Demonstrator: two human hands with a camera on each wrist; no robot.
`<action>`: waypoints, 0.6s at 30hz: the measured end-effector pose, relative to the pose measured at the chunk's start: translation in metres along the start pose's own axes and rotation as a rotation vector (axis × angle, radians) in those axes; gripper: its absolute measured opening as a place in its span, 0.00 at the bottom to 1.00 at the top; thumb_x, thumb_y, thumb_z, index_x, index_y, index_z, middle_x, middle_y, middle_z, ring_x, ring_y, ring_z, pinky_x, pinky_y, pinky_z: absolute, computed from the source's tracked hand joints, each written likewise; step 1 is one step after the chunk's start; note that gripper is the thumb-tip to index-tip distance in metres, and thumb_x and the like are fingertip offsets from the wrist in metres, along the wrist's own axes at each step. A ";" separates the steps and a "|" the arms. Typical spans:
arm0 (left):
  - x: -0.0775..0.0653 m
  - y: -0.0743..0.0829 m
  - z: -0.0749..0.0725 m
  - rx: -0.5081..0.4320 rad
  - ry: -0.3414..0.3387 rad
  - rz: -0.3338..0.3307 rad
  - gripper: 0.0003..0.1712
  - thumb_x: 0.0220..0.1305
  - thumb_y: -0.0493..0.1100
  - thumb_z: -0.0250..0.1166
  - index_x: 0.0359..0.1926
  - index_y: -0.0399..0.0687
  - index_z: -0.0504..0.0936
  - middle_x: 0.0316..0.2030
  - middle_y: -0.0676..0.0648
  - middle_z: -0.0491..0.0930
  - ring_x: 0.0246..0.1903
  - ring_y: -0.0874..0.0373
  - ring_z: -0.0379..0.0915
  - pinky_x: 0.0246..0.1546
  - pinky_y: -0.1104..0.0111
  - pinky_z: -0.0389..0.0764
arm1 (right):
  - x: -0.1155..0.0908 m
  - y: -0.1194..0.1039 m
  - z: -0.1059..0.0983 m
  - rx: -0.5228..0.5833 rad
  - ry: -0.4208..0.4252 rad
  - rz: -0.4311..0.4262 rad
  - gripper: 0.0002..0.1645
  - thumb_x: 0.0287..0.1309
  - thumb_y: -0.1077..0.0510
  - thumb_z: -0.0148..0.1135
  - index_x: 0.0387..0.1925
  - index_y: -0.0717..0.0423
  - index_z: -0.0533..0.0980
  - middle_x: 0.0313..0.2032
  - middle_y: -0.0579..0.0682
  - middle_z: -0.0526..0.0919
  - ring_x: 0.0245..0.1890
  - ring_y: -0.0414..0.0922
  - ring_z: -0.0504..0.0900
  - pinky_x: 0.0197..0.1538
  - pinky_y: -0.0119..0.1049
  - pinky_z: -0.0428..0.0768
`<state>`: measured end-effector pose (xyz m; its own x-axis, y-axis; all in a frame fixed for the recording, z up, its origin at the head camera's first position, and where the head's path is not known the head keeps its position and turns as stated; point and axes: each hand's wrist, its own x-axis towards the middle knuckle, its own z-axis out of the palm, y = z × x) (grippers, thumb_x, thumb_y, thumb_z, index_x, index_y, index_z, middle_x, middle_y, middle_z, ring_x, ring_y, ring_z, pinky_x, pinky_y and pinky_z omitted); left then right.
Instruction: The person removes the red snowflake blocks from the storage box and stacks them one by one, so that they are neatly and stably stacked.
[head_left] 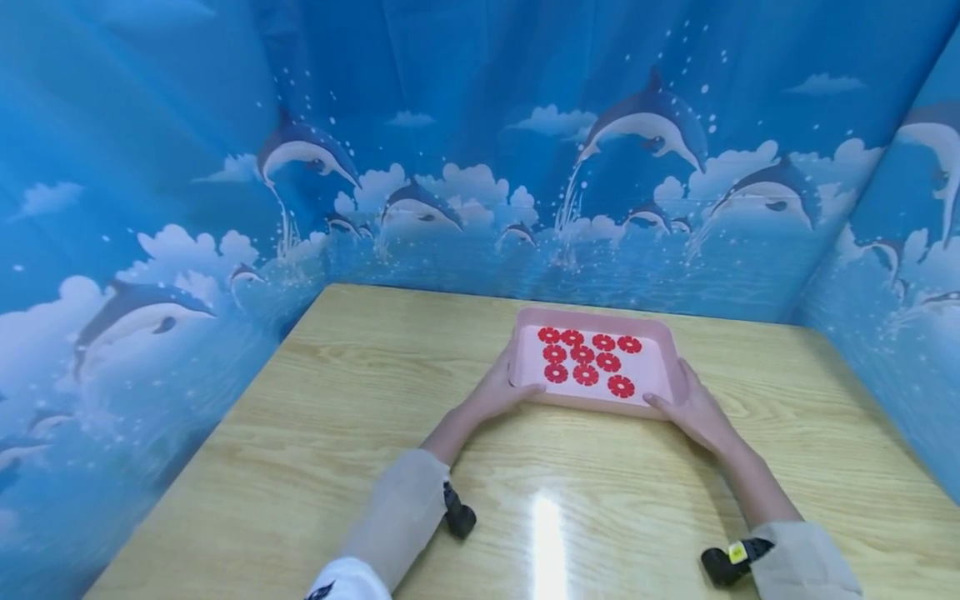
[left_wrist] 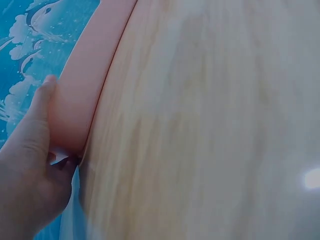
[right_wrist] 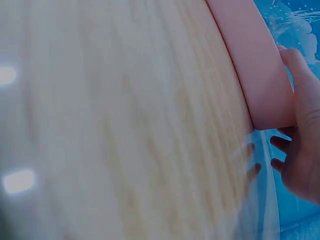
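Observation:
A shallow pink rectangular tray [head_left: 600, 406] rests on the table toward its far side. Several red, round notched plastic discs [head_left: 585, 374] lie flat inside it, mostly grouped to the left and middle. My left hand [head_left: 501, 390] grips the tray's left end, the thumb reaching over the near left corner. At the opposite end my right hand [head_left: 697, 412] holds the near right corner in the same way. In the left wrist view, the hand [left_wrist: 35, 160] is against the tray's outer wall [left_wrist: 90, 75]; the right wrist view has the hand [right_wrist: 305, 140] at the other corner.
The light wood-grain table [head_left: 360, 392] spreads out around the tray. Behind it and on both sides hangs a blue curtain [head_left: 480, 100] printed with dolphins and clouds. Black wrist cameras [head_left: 459, 515] sit at the sleeve cuffs. A bright light reflection shows on the near tabletop.

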<state>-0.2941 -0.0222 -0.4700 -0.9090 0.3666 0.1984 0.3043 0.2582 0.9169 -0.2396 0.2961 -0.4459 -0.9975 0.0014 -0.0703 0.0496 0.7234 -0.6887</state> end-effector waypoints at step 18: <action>-0.027 -0.001 -0.023 -0.033 -0.075 -0.015 0.59 0.49 0.47 0.72 0.72 0.52 0.40 0.69 0.45 0.49 0.64 0.52 0.50 0.62 0.60 0.56 | -0.019 -0.007 0.011 0.118 -0.053 -0.111 0.63 0.53 0.43 0.63 0.70 0.54 0.29 0.68 0.66 0.42 0.64 0.64 0.48 0.58 0.65 0.53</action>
<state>-0.2761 -0.0534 -0.4679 -0.8890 0.4293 0.1591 0.2803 0.2354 0.9306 -0.2209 0.2838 -0.4474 -0.9933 -0.1126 -0.0246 -0.0523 0.6306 -0.7743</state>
